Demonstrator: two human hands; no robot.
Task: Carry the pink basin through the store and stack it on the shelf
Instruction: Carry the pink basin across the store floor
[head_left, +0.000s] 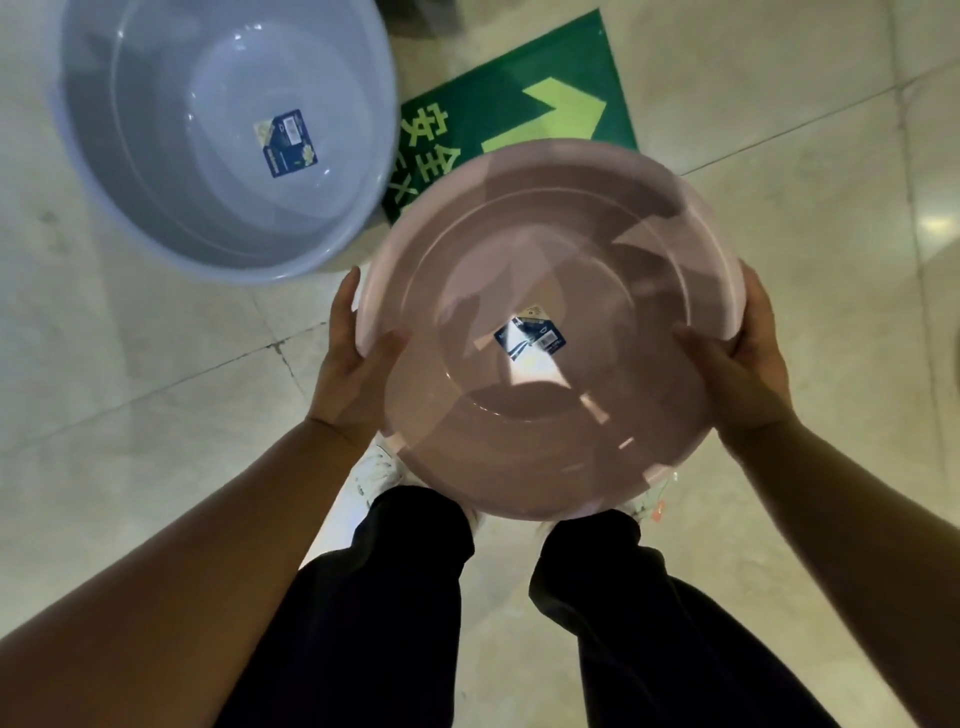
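I hold a round pink basin (550, 249) level in front of me, above my legs and shoes. A small blue label sticks to its inside bottom. My left hand (353, 364) grips its left rim, thumb inside the bowl. On the opposite rim my right hand (748, 364) grips the same way. The basin is empty. No shelf is in view.
A larger pale blue basin (156, 156) with a similar label stands at the upper left. A green floor sign (519, 88) with a yellow arrow and characters lies on the glossy beige tiled floor (156, 415) beyond the pink basin.
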